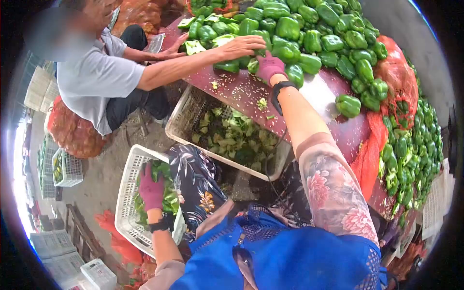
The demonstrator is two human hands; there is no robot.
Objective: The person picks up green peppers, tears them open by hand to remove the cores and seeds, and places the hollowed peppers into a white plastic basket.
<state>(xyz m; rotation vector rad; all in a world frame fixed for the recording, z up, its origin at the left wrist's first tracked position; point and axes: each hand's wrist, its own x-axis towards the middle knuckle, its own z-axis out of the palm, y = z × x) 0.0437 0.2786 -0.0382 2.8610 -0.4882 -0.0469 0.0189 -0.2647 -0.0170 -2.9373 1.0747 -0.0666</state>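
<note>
My right hand, in a purple glove, reaches over the table to the near edge of a heap of green bell peppers. Its fingers are bent around a green bell pepper, partly hidden by the glove. My left hand, also gloved in purple, is down inside a white plastic crate beside my leg. Its fingers are stretched over green pepper pieces; I make out nothing held. A co-worker's bare hand lies over the peppers just beside my right hand.
A larger crate of pepper cores and scraps stands under the table edge. The co-worker sits across at the left. Red mesh sacks and more peppers line the right side. A lone pepper lies on the table.
</note>
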